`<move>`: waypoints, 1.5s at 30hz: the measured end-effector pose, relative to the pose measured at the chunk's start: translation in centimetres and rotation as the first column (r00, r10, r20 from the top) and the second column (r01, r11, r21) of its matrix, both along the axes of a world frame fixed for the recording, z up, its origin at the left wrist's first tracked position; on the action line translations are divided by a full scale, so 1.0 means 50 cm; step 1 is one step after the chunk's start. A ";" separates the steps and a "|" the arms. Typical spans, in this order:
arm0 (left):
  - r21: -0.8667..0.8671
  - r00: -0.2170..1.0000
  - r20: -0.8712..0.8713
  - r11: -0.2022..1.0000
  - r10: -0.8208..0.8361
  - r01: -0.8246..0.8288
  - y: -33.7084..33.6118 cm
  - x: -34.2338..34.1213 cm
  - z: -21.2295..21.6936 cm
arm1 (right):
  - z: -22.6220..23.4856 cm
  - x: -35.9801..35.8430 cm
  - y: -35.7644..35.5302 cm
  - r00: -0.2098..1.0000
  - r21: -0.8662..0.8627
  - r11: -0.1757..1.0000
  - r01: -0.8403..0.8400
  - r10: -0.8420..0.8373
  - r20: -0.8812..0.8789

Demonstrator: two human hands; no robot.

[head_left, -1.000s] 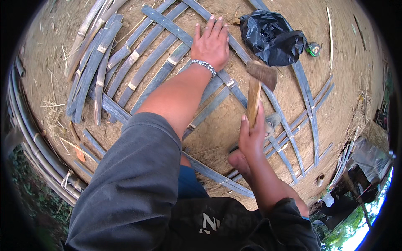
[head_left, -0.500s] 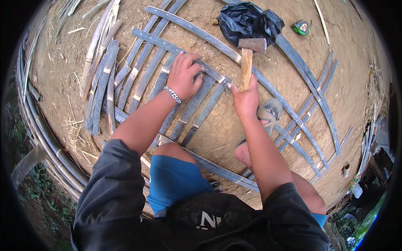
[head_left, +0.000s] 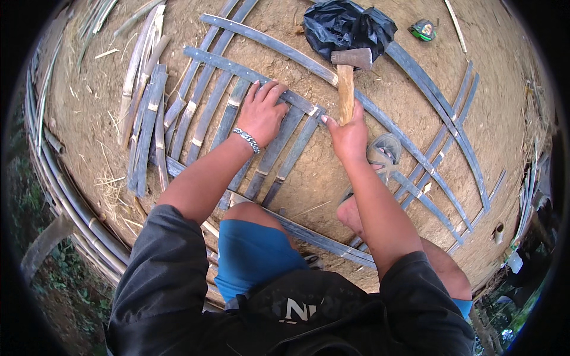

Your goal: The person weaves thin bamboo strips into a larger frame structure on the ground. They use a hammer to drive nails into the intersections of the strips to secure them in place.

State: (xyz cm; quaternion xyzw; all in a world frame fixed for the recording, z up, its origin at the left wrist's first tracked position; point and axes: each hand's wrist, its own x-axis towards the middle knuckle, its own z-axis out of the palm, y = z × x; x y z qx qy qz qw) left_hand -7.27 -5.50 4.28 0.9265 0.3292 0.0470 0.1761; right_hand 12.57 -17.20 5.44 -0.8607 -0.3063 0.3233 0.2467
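Bamboo slats [head_left: 211,115], laid crosswise on bare ground [head_left: 317,169], stretch beneath and around the left grip [head_left: 263,115], its fingers [head_left: 273,93] bent over one crossing slat [head_left: 228,65]; whether it clamps anything cannot be told. The right grip [head_left: 349,137] is wrapped around a hammer's wooden handle [head_left: 345,92], with a black plastic bag [head_left: 350,29] lying beyond it.

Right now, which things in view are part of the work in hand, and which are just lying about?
In the work:
- hammer, in the right hand
- crosspiece, left hand at it
- slats crossing it

Lying about, as far as I can judge:
- black bag
- green-black case, perhaps a tape measure
- slat pile at left; could be spare stock
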 end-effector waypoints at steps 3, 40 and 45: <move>-0.087 0.973 0.194 0.990 0.125 -0.110 -0.003 0.008 0.006 | 0.004 0.001 0.000 1.000 0.011 1.000 0.007 -0.007 -0.002; -0.500 0.568 0.310 0.639 0.762 -0.584 -0.106 0.107 -0.059 | 0.007 0.015 0.003 0.994 -0.066 0.998 0.018 -0.025 -0.106; -0.524 0.556 0.280 0.610 0.783 -0.595 -0.103 0.118 -0.046 | -0.003 0.012 -0.005 0.999 -0.004 1.000 0.011 -0.011 -0.033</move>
